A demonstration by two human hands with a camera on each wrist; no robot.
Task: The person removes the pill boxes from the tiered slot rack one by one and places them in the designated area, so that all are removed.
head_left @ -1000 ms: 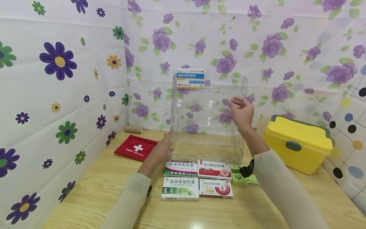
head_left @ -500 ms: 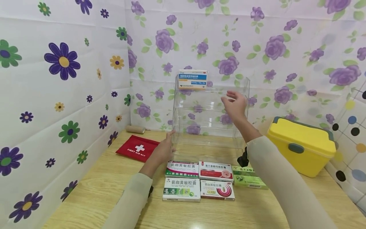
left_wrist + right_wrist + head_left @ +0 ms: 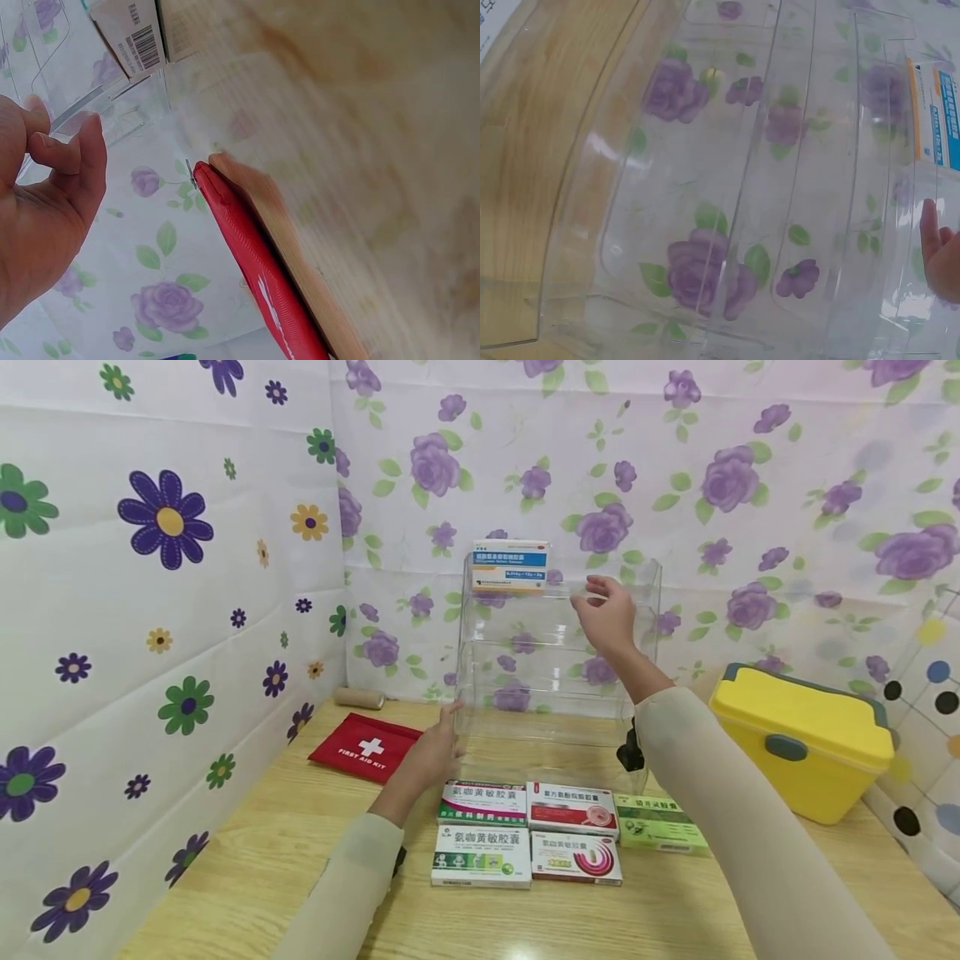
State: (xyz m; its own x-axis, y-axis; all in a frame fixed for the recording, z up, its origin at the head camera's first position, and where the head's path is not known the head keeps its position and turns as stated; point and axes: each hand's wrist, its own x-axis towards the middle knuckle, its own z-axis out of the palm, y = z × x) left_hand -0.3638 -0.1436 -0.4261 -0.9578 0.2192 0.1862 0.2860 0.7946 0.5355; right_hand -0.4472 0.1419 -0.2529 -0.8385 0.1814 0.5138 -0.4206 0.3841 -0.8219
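Observation:
A clear stepped display rack stands on the table, with a blue-and-white medicine box upright at the left of its top tier. My left hand holds the rack's left side edge, thumb and fingers around the clear panel in the left wrist view. My right hand hovers before the upper tiers, right of that box, fingers loosely bent and nothing between them. In the right wrist view only some fingers show, below the box. Several medicine boxes lie flat before the rack, among them a green one.
A red first aid pouch lies left of the rack, with a cardboard-coloured roll behind it. At the right stands a yellow lidded case. Flowered cloth covers the walls close behind and at the left.
My right hand has moved left and up, closer to the blue-and-white box. The left hand stays at the rack's side. The head view has shifted slightly.

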